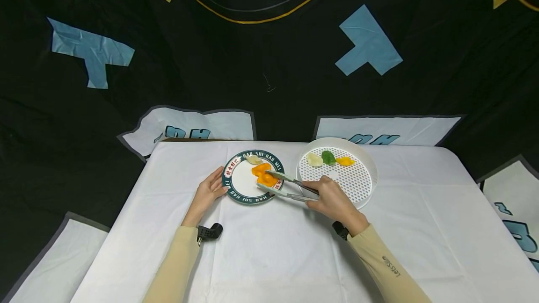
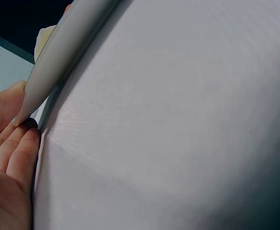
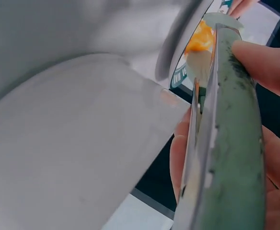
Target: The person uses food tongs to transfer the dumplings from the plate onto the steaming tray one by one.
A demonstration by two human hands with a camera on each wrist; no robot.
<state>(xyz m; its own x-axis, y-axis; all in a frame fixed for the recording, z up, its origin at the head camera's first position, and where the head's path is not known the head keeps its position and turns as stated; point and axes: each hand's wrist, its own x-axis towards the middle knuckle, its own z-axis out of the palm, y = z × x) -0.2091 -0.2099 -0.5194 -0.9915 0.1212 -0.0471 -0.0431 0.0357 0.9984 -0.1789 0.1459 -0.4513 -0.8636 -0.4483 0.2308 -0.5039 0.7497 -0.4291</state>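
My left hand (image 1: 207, 193) pinches the left rim of a round plate (image 1: 243, 180) with a green lettered border. The left wrist view has the thumb (image 2: 5, 108) on one side of the rim and fingers on the other. My right hand (image 1: 335, 201) grips a pair of tongs (image 1: 290, 179), whose handle (image 3: 236, 139) looks pale green up close. The tongs' spread tips reach over the plate's right side, at orange pieces (image 1: 261, 169) of what looks like food. Whether the tips pinch a piece, I cannot tell. Behind these lies a pale yellow piece (image 1: 253, 159).
Right of the plate stands a round white tray (image 1: 372, 172) with a perforated base, partly behind my right hand. In it lie a pale piece (image 1: 314, 160), a green piece (image 1: 328, 157) and a yellow piece (image 1: 346, 161). White cloth (image 1: 269, 251) covers the table.
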